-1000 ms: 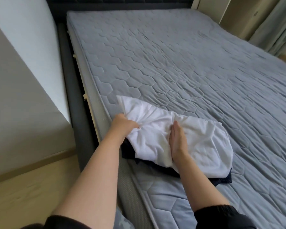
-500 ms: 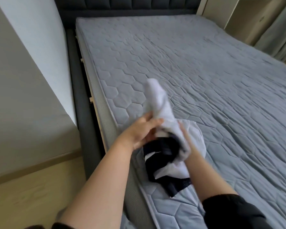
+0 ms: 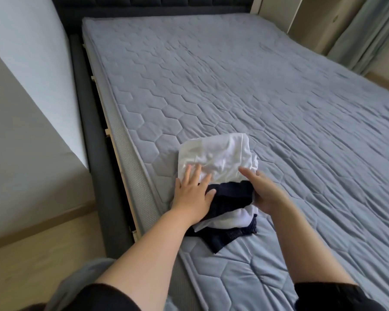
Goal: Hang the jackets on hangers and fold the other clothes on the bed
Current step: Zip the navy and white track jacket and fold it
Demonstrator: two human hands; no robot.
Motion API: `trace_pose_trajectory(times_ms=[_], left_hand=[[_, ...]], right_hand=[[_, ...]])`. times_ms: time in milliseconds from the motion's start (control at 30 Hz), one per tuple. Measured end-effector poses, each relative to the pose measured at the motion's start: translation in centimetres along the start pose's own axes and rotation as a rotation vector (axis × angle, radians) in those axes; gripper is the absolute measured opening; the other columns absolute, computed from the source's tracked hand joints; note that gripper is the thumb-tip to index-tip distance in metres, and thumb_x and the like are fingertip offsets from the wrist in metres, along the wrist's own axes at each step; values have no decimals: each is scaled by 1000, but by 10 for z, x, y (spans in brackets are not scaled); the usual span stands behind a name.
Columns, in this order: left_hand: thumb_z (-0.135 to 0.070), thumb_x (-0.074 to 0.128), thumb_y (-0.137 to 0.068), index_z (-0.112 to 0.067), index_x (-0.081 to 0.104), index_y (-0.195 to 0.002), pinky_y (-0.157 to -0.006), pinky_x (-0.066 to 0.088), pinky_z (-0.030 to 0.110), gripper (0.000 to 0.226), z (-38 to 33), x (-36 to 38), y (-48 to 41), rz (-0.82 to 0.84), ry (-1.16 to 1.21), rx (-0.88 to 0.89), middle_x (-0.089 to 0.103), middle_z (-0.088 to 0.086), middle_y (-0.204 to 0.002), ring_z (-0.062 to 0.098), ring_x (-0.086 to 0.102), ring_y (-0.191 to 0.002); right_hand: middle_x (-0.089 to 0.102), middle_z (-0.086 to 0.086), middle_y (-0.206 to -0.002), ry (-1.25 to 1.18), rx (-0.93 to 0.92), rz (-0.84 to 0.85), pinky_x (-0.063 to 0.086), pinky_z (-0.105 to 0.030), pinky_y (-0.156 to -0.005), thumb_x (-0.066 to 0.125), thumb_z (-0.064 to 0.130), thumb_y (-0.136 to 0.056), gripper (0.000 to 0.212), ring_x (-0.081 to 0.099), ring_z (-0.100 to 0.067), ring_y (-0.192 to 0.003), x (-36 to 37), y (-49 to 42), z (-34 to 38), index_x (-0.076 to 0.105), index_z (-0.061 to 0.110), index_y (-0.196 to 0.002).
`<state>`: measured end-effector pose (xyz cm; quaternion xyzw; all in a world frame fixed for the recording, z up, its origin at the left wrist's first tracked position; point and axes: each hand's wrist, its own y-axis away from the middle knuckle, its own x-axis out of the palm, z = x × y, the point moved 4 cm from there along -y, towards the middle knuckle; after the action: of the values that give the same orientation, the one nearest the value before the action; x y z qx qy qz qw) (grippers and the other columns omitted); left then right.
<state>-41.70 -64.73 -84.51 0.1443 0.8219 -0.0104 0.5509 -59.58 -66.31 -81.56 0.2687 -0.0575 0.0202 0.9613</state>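
Head view: the white garment (image 3: pixel 216 153), lifted in a bunch half a second ago, now lies folded over the dark garment (image 3: pixel 230 195) near the left edge of the bed (image 3: pixel 256 86). The left hand (image 3: pixel 191 196) presses flat with its fingers spread. The right hand (image 3: pixel 264 193) touches the stack's side, and its grip cannot be determined. Judgement: fold nearly complete, smoothing remains.

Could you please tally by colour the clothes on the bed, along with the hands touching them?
White clothing: 1
Dark navy clothing: 1
Hands: 2, the left hand and the right hand
Total: 4
The folds could hide more pieces.
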Motion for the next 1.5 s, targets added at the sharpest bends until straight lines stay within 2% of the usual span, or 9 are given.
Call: trace_pose_trajectory(times_ms=[100, 233, 500, 700, 833, 967, 1133, 1300, 1500], left_hand=[[-39, 27, -102, -27, 23, -150, -118, 0, 47, 50, 1, -4, 1, -28, 134, 9, -6, -1, -161, 19, -17, -145], [-21, 38, -101, -18, 46, -141, -115, 15, 27, 40, 11, -32, 3, -353, 616, -85, 23, 3, -156, 17, 15, -145], [-49, 27, -96, -35, -4, -151, -114, -4, 54, 65, 0, -4, 2, -139, -91, -68, -19, 1, -158, 26, -20, -144], [-52, 22, -96, -34, -20, -147, -113, -7, 55, 68, -3, 12, 1, -52, -256, -86, -40, 8, -148, 28, -31, -140], [-53, 23, -96, -37, -19, -147, -116, 0, 55, 67, 5, 21, 0, 6, -232, -112, -38, 4, -150, 29, -30, -141], [-55, 21, -95, -36, -16, -148, -117, 4, 52, 67, 14, 29, -1, 46, -194, -128, -36, -2, -152, 28, -29, -141], [-47, 27, -95, -43, -12, -147, -118, 6, 50, 65, 21, 31, -3, 29, -73, -132, -33, -6, -153, 25, -25, -142], [-36, 28, -96, -54, -10, -144, -117, 3, 48, 64, 19, 25, 2, 31, 87, -136, -29, -14, -154, 22, -23, -143], [-30, 30, -104, -29, 20, -151, -118, 16, 40, 49, 8, -21, 3, -27, 906, -342, 13, 1, -159, 24, 17, -144]], right_hand=[[66, -5, -102, 339, -86, -216, 56, -36, -77, 75, 15, -77, 50, 67, -20, -90, 5, 12, 5, 47, 16, -119], [73, -10, -93, 193, -134, -50, 58, -33, -67, 61, -6, -82, 29, 71, -25, -84, 12, 21, 5, 61, 6, -109], [62, -11, -85, 409, 40, -444, 43, -26, -53, 54, 18, -90, 13, 54, -19, -71, -20, 20, -54, 60, 7, -85], [32, -12, -148, 1233, -452, -660, 31, -41, -105, 45, 22, -94, 58, 33, -31, -131, -6, 12, -13, 23, 17, -148], [0, 3, -162, 1370, -447, -317, 3, -46, -117, 28, 48, -100, 53, -1, -23, -148, 10, -27, -15, 19, 34, -151], [39, -10, -145, 942, -162, -361, 29, -45, -110, 43, 48, -95, 59, 33, -32, -136, -23, -53, -33, 34, 17, -144], [71, -7, -91, 364, -95, -406, 52, -30, -62, 63, 43, -84, 44, 69, -24, -83, -30, -47, -33, 63, 5, -107], [74, -11, -100, -32, 260, -54, 58, -34, -68, 73, 47, -79, 49, 72, -25, -89, -16, -27, -44, 66, 9, -109], [73, -13, -89, 37, 106, -33, 57, -39, -74, 71, 19, -82, 23, 69, -27, -78, 31, -5, 1, 66, 6, -100]])
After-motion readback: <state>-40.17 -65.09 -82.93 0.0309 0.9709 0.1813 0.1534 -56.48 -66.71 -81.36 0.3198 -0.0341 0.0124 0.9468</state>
